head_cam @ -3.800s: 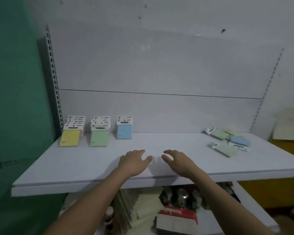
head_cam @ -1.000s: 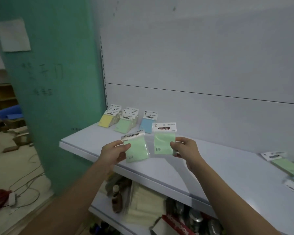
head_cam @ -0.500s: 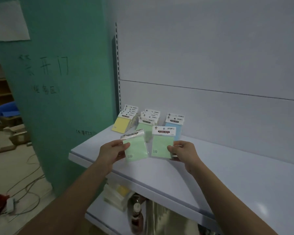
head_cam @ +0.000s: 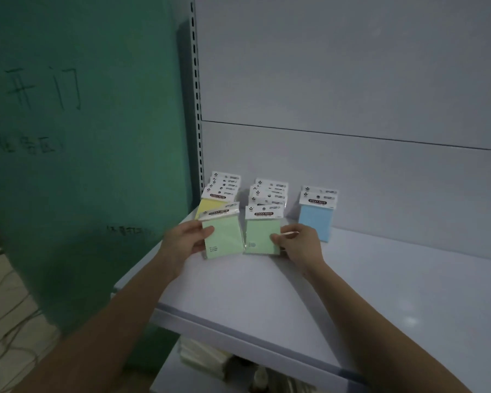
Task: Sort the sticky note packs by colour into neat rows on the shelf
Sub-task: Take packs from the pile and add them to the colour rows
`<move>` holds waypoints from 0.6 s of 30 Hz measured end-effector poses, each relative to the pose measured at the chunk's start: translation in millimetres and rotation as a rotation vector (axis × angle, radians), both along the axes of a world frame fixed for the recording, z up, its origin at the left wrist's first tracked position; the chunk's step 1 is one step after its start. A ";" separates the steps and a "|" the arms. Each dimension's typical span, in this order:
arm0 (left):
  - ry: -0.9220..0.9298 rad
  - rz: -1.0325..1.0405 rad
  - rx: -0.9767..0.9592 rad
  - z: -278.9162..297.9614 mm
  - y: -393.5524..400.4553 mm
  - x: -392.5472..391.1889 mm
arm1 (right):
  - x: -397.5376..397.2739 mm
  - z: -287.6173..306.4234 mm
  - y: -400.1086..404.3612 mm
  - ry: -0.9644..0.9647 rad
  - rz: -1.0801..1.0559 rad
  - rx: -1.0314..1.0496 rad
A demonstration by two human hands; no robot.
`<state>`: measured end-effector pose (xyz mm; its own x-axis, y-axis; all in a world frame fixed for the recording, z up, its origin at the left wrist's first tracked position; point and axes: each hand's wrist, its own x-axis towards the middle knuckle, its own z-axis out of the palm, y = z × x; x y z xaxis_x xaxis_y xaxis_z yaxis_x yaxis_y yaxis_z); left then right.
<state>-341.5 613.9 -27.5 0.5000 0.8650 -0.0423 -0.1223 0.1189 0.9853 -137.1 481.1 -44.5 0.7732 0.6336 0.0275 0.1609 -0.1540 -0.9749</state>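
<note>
Each hand pinches a green sticky note pack, left hand and right hand, held before the green row on the shelf. Next, likely: set both packs squarely at that row's front

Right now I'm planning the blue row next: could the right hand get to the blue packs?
Probably yes, once freed. The right hand grips a green pack, and the blue packs stand just beyond it on the shelf, with nothing between.

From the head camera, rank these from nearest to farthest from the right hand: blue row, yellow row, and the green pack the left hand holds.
From the right hand:
1. Blue row, just behind it, to its right.
2. Green pack, leftward in the left hand.
3. Yellow row, far left by the upright.
</note>
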 end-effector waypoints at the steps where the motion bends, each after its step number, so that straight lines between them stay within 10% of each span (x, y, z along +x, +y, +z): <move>1: -0.009 -0.013 0.002 -0.7 3.4 -1.3 | -3.3 2.2 2.2 -0.057 -0.031 -0.027; 18: -0.036 -0.211 0.148 -13.9 26.4 -15.1 | -54.3 -8.8 21.9 -0.538 -0.316 -0.193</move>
<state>-356.6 640.3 -41.4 0.6690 0.7367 0.0985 -0.1459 0.0002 0.9893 -191.4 503.0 -53.3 0.8328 0.4107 0.3712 0.5373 -0.4382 -0.7206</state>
